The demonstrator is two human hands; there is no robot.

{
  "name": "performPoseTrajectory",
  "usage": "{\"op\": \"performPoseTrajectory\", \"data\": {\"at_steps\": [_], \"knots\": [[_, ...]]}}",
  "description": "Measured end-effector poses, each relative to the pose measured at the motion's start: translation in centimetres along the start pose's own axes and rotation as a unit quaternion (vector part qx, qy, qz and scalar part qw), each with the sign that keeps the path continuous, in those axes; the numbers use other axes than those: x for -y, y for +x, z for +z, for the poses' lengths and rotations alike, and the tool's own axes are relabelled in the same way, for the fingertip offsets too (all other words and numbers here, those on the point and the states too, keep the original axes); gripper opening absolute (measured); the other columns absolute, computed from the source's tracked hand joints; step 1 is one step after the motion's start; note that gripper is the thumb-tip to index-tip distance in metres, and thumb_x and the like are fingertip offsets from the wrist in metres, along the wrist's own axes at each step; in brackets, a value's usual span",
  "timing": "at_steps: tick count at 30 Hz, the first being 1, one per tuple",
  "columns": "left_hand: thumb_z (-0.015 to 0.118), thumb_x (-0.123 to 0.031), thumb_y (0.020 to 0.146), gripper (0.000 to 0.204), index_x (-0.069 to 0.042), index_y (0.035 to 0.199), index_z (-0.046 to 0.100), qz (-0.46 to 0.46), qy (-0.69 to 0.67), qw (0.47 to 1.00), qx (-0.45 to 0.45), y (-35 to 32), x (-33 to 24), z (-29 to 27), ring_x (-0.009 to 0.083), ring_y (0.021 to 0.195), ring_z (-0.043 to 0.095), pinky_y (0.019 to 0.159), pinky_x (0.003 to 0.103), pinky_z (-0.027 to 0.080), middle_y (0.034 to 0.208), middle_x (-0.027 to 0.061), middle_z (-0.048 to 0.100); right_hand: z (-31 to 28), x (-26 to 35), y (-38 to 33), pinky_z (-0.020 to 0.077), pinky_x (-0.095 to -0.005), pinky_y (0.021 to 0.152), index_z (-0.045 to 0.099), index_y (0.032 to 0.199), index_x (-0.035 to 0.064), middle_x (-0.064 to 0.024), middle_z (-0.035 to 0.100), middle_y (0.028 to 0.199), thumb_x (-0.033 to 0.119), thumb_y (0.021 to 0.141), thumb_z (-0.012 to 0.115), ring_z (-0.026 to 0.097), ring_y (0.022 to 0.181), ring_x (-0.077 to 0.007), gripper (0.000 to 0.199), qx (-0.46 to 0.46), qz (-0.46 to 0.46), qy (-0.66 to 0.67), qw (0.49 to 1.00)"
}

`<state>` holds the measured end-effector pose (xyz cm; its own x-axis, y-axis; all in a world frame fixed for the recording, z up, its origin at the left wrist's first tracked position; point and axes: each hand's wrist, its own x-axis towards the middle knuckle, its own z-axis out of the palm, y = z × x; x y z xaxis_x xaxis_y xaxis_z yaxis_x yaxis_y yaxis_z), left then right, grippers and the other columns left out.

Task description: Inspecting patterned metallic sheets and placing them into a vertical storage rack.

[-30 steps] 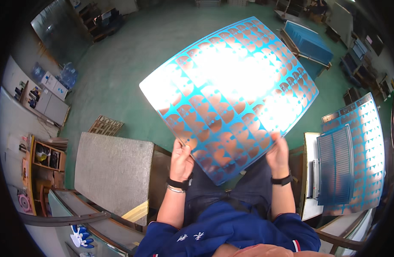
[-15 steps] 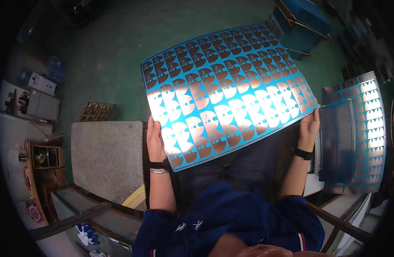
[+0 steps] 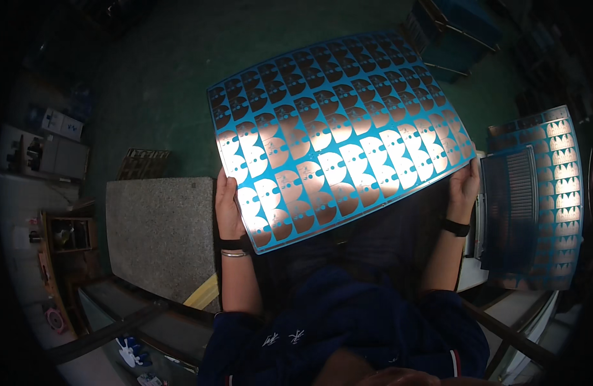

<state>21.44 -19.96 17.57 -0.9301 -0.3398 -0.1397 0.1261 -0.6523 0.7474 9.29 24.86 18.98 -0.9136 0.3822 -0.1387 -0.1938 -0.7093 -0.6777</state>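
A large thin copper-coloured sheet (image 3: 329,143) printed with blue and rows of rounded shapes is held up in front of me, tilted, with bright glare across its nearer half. My left hand (image 3: 228,207) grips its left edge close to the near corner, and part of the fingers is hidden under the sheet. At the near right corner my right hand (image 3: 464,186) holds the edge, its fingers partly behind the sheet. Black bands circle both wrists, with a silver bangle on the left one.
On the right lies a similar patterned sheet (image 3: 560,199) beneath a dark blue ribbed tray (image 3: 512,209). A grey speckled slab (image 3: 161,238) stands at left, with a slatted crate (image 3: 142,163) beyond it. A blue bin (image 3: 451,38) stands on the green floor, far right.
The sheet has shifted slightly left with both hands, and the glare on it has changed. The picture is darker. Both hands keep their hold.
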Motion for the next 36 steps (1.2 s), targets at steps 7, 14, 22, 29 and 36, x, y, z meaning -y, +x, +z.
{"op": "performPoseTrajectory", "data": {"at_steps": [7,14,22,29,36], "knots": [[0.040,-0.010,0.094,0.044,0.002,0.134,0.026,-0.002,-0.002,1.000,-0.007,0.0,0.1,0.1,0.0179,0.106,0.055,0.083,0.030,0.051,0.124,0.0164,0.048,-0.7,-0.1,0.3,0.0336,-0.0384,0.104,0.036,0.128,-0.0049,-0.0183,0.042,0.132,0.016,0.097,0.034,0.041,0.122,-0.0251,0.038,0.001,0.009,0.005,1.000],[0.039,-0.010,0.094,0.044,0.002,0.134,0.026,-0.008,0.008,1.000,-0.003,0.3,0.0,0.1,0.0183,0.106,0.055,0.083,0.029,0.051,0.125,0.0170,0.047,-1.1,-0.2,0.6,0.0340,-0.0382,0.104,0.037,0.127,-0.0058,-0.0184,0.043,0.131,0.016,0.097,0.034,0.042,0.121,-0.0253,0.037,0.002,0.021,0.010,1.000],[0.043,-0.010,0.093,0.044,0.002,0.133,0.028,-0.008,0.036,0.999,-0.013,0.2,-0.5,-1.1,0.0165,0.105,0.055,0.084,0.029,0.051,0.121,0.0159,0.050,-2.5,-0.4,1.3,0.0364,-0.0366,0.101,0.039,0.127,-0.0058,-0.0179,0.044,0.130,0.016,0.097,0.035,0.044,0.120,-0.0237,0.037,0.009,0.038,-0.010,0.999],[0.052,-0.016,0.091,0.043,-0.002,0.129,0.038,0.004,0.080,0.996,0.030,-0.6,-2.1,-1.9,0.0128,0.101,0.055,0.083,0.026,0.048,0.116,0.0082,0.054,-4.6,4.2,0.2,0.0446,-0.0227,0.078,0.046,0.123,-0.0015,-0.0096,0.057,0.111,0.027,0.096,0.038,0.055,0.097,-0.0124,0.040,0.122,0.150,-0.287,0.938],[0.056,-0.016,0.089,0.041,-0.002,0.125,0.043,-0.008,0.139,0.990,0.008,-1.1,-2.6,-2.0,0.0036,0.080,0.057,0.058,0.014,0.047,0.100,0.0012,0.059,-2.9,4.5,2.0,0.0372,-0.0142,0.052,0.059,0.094,0.0049,0.0045,0.057,0.075,0.023,0.095,0.046,0.050,0.063,-0.0012,0.023,0.137,0.096,-0.336,0.927]]}}
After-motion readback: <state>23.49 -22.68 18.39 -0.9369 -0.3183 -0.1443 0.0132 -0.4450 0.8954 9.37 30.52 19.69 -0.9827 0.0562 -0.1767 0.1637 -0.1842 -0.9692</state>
